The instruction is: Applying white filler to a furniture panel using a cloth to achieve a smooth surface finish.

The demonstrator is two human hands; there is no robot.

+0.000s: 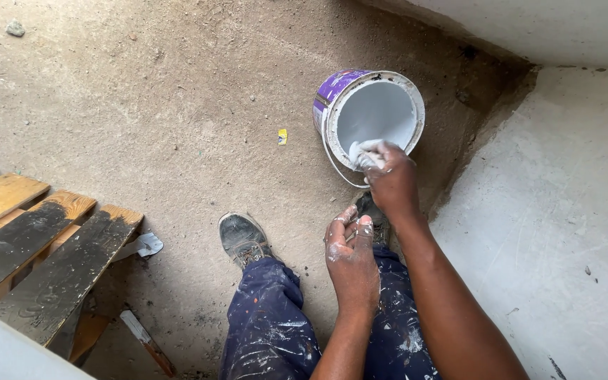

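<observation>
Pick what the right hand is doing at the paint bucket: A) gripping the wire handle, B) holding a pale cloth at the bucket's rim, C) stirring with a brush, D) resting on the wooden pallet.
B: the right hand clutches a pale cloth at the near rim of the paint bucket.

floor: bare dirt/concrete | on it: 1 paint can upright near wall corner | wooden pallet left, black-stained slats | yellow scrap | small stone | 2 shoes
</observation>
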